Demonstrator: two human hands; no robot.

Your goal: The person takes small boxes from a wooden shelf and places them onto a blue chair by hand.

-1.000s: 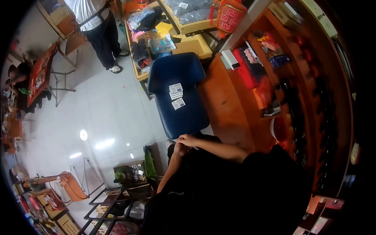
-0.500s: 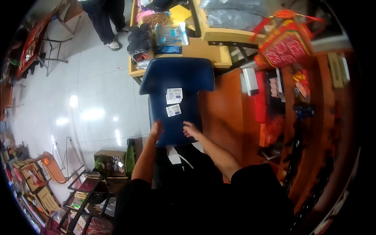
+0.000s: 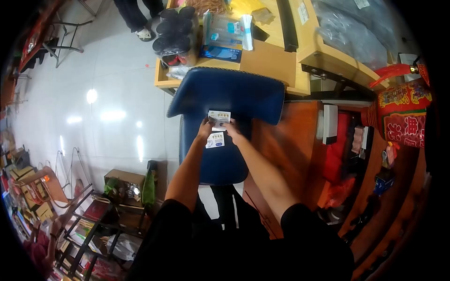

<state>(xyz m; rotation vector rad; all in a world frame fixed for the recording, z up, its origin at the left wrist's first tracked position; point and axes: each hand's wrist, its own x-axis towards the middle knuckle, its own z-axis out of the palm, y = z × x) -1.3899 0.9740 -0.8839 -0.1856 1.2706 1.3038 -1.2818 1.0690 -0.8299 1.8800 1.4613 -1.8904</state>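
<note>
A stack of small white printed cards or flat boxes [image 3: 219,115] lies on the seat of a dark blue chair [image 3: 220,166], near the backrest. My left hand [image 3: 205,128] grips the left side of the stack, and my right hand [image 3: 230,129] closes on its right side. Both sets of fingers partly cover the lower edge. Just below, towards me, a single matching white piece [image 3: 215,140] lies flat on the seat, slightly tilted and touched by neither hand.
Beyond the chair stands a wooden table [image 3: 267,58] with bagged goods and a blue packet [image 3: 220,53]. Brown wooden shelving [image 3: 286,154] is at the right, near a red hanging ornament [image 3: 403,114]. A cardboard box [image 3: 125,179] and metal rack sit lower left. Another person's legs [image 3: 131,16] show upper left.
Both hands have moved forward from the near part of the seat and closed on the sides of the stack. The camera view has shifted and turned slightly.
</note>
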